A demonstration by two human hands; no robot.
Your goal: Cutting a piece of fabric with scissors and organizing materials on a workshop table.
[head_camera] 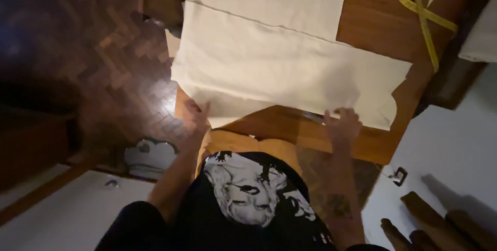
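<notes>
**Both hands on the cloth's near edge**

The left hand and right hand rest with spread fingers on the cream cloth, which stretches away beyond the fingers across the wooden surface. A yellow tape measure lies far beyond the right fingers.

A room in a home, used for sewing. The floor is dark parquet in a herringbone pattern, with white walls around it. A wooden table carries large cream fabric pieces and a yellow tape measure (crossed over itself). The light is dim and warm.
</notes>
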